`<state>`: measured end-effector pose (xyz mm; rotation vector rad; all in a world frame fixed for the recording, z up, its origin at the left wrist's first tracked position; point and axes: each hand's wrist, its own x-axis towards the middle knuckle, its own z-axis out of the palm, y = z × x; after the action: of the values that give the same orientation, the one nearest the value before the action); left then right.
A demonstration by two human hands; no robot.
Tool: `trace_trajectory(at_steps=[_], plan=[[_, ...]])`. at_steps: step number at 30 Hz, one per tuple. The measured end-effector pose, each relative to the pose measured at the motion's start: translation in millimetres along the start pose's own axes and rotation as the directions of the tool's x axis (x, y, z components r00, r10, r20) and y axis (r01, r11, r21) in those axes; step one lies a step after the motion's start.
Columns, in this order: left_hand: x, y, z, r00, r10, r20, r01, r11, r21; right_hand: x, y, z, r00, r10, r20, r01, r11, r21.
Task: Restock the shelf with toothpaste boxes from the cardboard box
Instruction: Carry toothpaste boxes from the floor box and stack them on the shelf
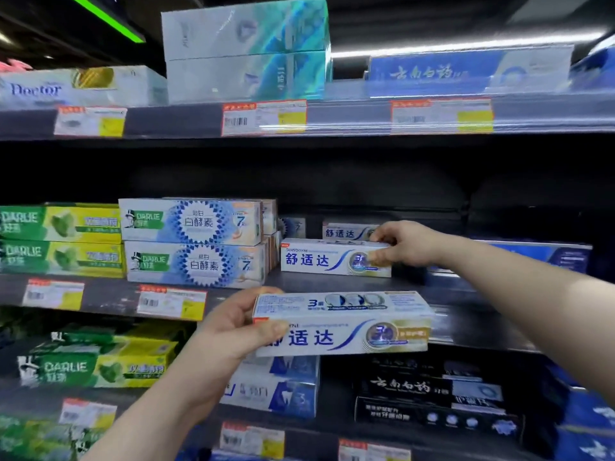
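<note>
**Two hands and two matching toothpaste boxes at the middle shelf**

The dark grey metal middle shelf [299,282] serves as the reference. In front of its edge and slightly below it, the left hand [233,324] holds a long white-and-blue cardboard toothpaste box [346,324] level. The thumb presses on the front face and the fingers wrap behind the left end. The box reads "舒适达", with a "3" in a round emblem.

On the shelf, near the middle, lies a second white-and-blue toothpaste box [329,261] printed "SENSODYNE" and "舒适达". The right hand [404,244] grips its right end with curled fingers. A third box of this kind [346,231] stands behind it, toward the back of the shelf.

Further left on the shelf are two stacked white "DARLIE" boxes with blue starbursts [193,242], marked "白酵素" and "7". At the shelf's left end stand green-and-yellow "DARLIE" boxes [60,239]. A blurred blue box [532,256] lies toward its right end.

White-and-yellow price tags [171,302] hang on the shelf's front edge. Black boxes [429,394] sit below the shelf, and teal-and-white boxes [246,48] above it.
</note>
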<state>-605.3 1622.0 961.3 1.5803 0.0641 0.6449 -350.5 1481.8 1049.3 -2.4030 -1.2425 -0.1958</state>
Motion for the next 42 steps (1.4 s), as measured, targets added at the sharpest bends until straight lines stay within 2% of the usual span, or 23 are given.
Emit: trace_trajectory(at_steps=[11, 14, 19, 23, 27, 30, 33, 38, 42], plan=[[11, -1, 1, 0.999, 0.036, 0.027, -0.034, 0.998, -0.059, 4, 5, 2, 1.0, 0.004, 0.015, -0.005, 0.997, 0.072], [12, 4, 4, 0.999, 0.039, 0.015, -0.038, 0.998, -0.058, -1, 6, -3, 0.999, -0.018, -0.04, 0.022, 0.996, 0.091], [22, 20, 13, 0.997, 0.074, -0.006, -0.074, 0.993, -0.095, -26, 9, -27, 0.982, -0.04, -0.184, 0.091, 0.956, 0.28], [42, 37, 23, 0.993, 0.114, -0.019, -0.115, 0.992, -0.047, -47, 14, -48, 0.976, -0.045, -0.214, 0.118, 0.933, 0.34], [67, 48, 33, 0.995, 0.093, 0.02, -0.094, 0.995, 0.02, -58, 22, -58, 0.979, 0.024, -0.202, 0.074, 0.884, 0.462], [86, 51, 41, 0.998, 0.055, -0.027, -0.053, 0.998, 0.044, -62, 27, -60, 0.99, 0.044, -0.133, 0.029, 0.864, 0.502], [103, 55, 46, 0.997, 0.017, -0.069, -0.015, 0.999, 0.042, -59, 26, -55, 0.998, -0.007, -0.063, 0.033, 0.906, 0.422], [126, 61, 49, 0.979, 0.057, -0.193, -0.048, 0.998, 0.051, -32, 23, -40, 0.987, 0.032, -0.16, 0.042, 0.898, 0.437], [141, 52, 46, 0.944, 0.082, -0.319, -0.027, 0.984, 0.175, -15, 17, -30, 0.98, 0.057, -0.191, 0.043, 0.874, 0.484]])
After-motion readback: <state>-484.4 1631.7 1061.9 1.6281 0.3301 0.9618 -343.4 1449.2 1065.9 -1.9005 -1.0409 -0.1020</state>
